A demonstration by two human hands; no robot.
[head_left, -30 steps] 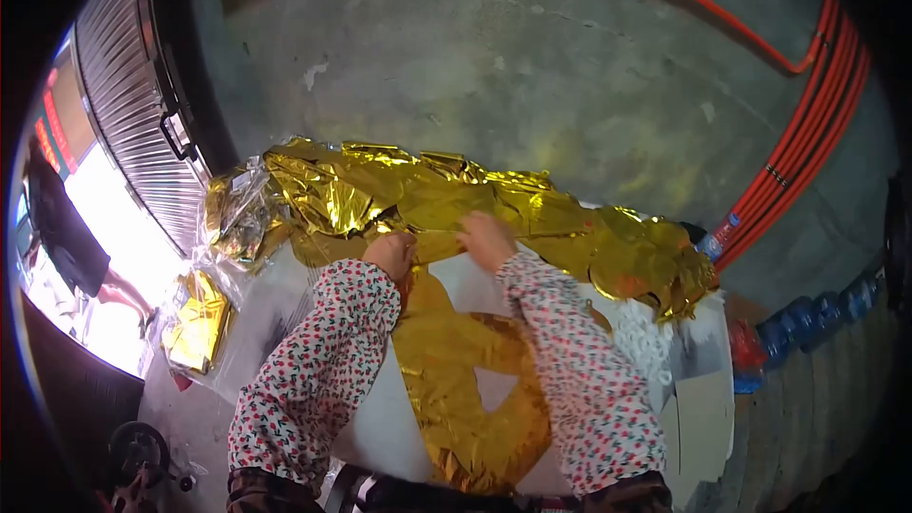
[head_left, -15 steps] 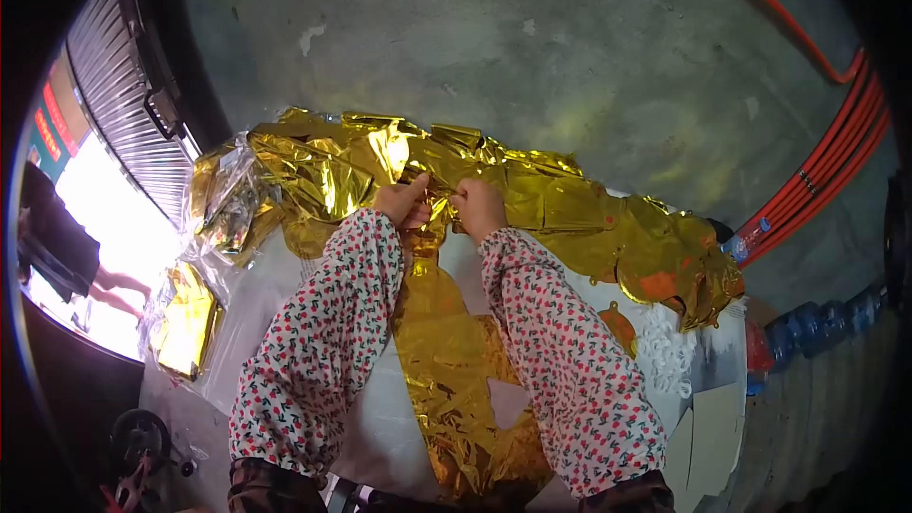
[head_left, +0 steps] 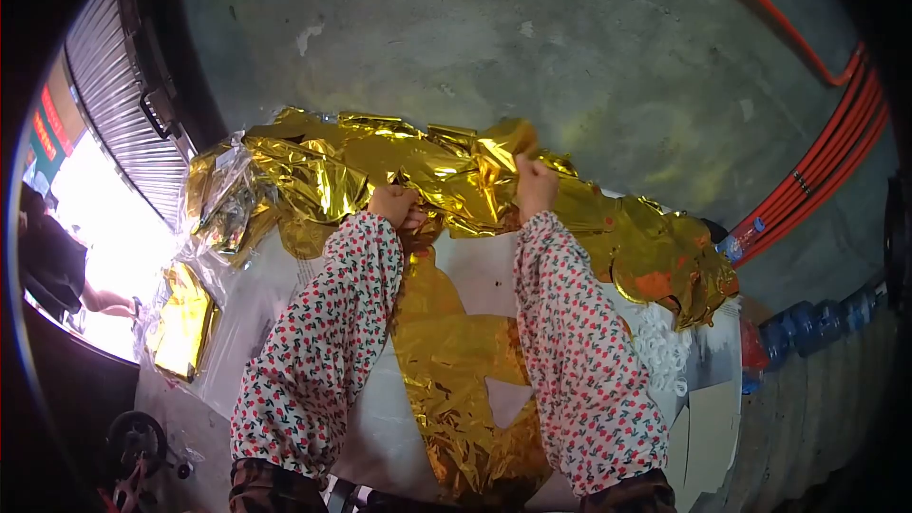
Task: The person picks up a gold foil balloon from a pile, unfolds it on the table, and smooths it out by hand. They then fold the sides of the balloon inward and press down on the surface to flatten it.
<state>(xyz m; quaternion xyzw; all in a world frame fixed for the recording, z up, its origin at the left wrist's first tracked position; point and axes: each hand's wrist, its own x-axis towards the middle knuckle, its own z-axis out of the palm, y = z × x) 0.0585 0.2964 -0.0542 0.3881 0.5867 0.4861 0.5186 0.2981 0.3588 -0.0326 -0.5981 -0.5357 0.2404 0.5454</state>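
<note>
Crumpled gold foil (head_left: pixel 332 157), which looks like flat, uninflated foil balloons, lies heaped across the far side of the white table. My left hand (head_left: pixel 394 205) is closed on gathered foil near the middle. My right hand (head_left: pixel 537 187) pinches a raised fold of foil (head_left: pixel 508 142) further right and higher up. Below my left hand a flat gold foil balloon (head_left: pixel 456 380) with a triangular opening hangs toward the near edge. The exact edges under my fingers are hidden. Flowered sleeves cover both forearms.
White plastic rings (head_left: pixel 660 337) and card sheets (head_left: pixel 712 437) lie on the right. A folded gold foil piece (head_left: pixel 180 323) in clear plastic is at left. Orange pipes (head_left: pixel 812 171) run along the wall; blue bottles (head_left: pixel 807 325) stand below. Another person's leg (head_left: pixel 106 299) shows at the doorway.
My right hand has moved right and up, away from my left hand, pulling a fold of foil with it. My left hand stays nearly in place. The person at the doorway has shifted.
</note>
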